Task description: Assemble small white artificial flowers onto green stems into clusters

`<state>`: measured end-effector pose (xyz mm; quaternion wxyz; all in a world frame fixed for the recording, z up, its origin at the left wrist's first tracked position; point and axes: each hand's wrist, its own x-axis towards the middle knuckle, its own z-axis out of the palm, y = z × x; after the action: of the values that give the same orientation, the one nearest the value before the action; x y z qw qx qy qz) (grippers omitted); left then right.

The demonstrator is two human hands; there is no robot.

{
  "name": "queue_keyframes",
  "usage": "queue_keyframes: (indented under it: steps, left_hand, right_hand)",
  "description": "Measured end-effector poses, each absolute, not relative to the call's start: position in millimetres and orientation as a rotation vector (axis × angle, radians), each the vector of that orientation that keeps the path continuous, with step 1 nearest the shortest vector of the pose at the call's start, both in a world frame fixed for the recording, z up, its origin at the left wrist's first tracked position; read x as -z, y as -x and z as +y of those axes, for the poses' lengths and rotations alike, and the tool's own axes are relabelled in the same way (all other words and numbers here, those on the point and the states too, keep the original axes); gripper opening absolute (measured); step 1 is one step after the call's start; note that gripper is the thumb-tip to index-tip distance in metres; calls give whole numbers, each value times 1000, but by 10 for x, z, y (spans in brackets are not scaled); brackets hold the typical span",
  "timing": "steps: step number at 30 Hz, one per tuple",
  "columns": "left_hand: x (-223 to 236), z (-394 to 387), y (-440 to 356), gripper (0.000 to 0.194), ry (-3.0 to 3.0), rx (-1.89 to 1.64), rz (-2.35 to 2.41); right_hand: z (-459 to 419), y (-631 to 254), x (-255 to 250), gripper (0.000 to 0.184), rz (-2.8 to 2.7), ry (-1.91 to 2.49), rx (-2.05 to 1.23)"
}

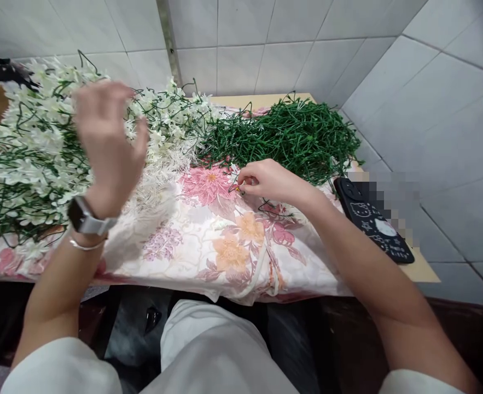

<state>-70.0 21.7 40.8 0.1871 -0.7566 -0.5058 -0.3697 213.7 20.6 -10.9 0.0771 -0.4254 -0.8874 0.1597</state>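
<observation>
My left hand [105, 142] is raised above the pile of white artificial flowers [28, 158] at the left, its fingers loosely apart and blurred, with nothing seen in it. A watch and a thin bracelet sit on that wrist. My right hand [268, 183] rests on the floral cloth [208, 241], fingertips pinched on a small flower piece with a thin green stem [239, 187]. A heap of bare green stems [290, 134] lies just behind the right hand. White feathery sprigs [163, 175] lie between the two hands.
A black phone in a cartoon case [372, 221] lies at the table's right edge, beside a pixelated patch. The wooden table [424, 271] stands in a tiled corner. My legs in light trousers are below the front edge.
</observation>
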Motion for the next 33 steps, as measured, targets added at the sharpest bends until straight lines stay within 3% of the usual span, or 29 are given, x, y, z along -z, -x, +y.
queue_keyframes:
  steps: [2,5,12,20,23,28,33]
  left_hand:
    - [-163,96,437,20,2342,751,-1408]
    - [90,26,256,28,2511,490,-1424]
    - [267,248,645,27,2490,556,-1516]
    - [419,233,551,27,2650,420,-1471]
    - [365,167,483,21,2740,743,-1636]
    - [271,-34,275,22,3117,1642,-2134]
    - [305,-123,198,26,3188,1999,-2472]
  right_hand:
    - [205,-2100,160,15,-2677,1307,-417]
    - [186,-2051,221,13,-2702,1328,-358]
    - [189,-2062,277,13,-2488,1186,-338]
    - [186,-2060,265,13,-2172,1102,-485]
    - [126,-2011,241,9,-2028,1112,-627]
    - [-30,-1863,272,7,-1728,949,-1095]
    - [-106,-1788,329,9,-1641,926,-1235]
